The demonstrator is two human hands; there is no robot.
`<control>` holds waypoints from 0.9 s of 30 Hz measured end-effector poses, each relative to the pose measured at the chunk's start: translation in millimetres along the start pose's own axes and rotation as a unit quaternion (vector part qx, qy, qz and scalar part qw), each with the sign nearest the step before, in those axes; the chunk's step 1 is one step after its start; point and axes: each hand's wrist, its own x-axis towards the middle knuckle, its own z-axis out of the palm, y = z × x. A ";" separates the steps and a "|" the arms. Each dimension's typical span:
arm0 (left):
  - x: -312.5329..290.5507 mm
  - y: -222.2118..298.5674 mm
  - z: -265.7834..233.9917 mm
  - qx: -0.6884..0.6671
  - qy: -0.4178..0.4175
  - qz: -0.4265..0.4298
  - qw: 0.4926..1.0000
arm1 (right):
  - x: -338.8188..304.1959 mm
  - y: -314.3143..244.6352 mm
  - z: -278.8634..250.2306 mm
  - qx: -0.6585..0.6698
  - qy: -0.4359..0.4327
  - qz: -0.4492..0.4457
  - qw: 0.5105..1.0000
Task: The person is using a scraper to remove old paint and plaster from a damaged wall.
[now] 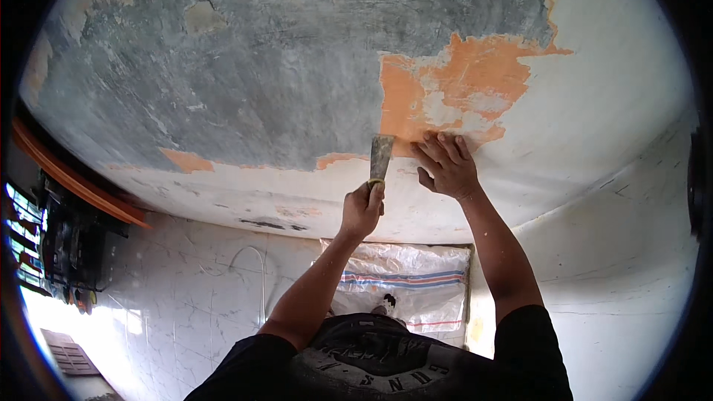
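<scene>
My left hand (362, 209) is closed round the handle of a paint scraper (381, 157), whose flat metal blade points up the wall. The blade's tip rests at the border between a bare grey area (297, 82) and an orange paint patch (479, 74). To the right of the scraper, my right hand (451, 169) lies open with its fingers spread. Its fingertips touch the wall at the lower edge of the orange patch. White paint (609, 67) covers the wall to the right and along its lower part, with ragged edges beside the orange.
A white woven plastic sheet (405, 261) with blue and red stripes is spread on the floor below me. A thin pale hose or cable (263, 282) curves over the marbled floor (186, 267). An orange ledge (82, 178) runs along the left; another wall (616, 252) stands at right.
</scene>
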 end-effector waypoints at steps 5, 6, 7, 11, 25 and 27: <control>-28.8 -31.9 -4.7 0.010 0.009 -0.069 0.998 | 1.2 0.2 -4.2 -0.001 -0.009 -0.009 1.000; -27.8 -28.4 -1.2 0.010 0.007 -0.068 0.998 | -0.8 -0.5 -3.1 -0.001 -0.003 -0.007 1.000; -23.5 -21.3 -0.1 0.002 0.004 -0.052 0.999 | 0.2 -0.9 -1.6 0.002 0.007 -0.006 1.000; -3.0 21.6 5.9 -0.033 -0.019 -0.020 0.999 | 0.6 -2.9 -2.3 0.011 0.006 -0.005 1.000; -17.4 4.6 10.5 -0.054 -0.012 -0.066 0.996 | -0.6 -0.8 3.9 -0.017 0.030 -0.015 0.999; -5.1 34.9 12.0 -0.032 -0.018 -0.031 0.999 | -3.7 -1.0 1.7 -0.027 0.023 -0.016 0.999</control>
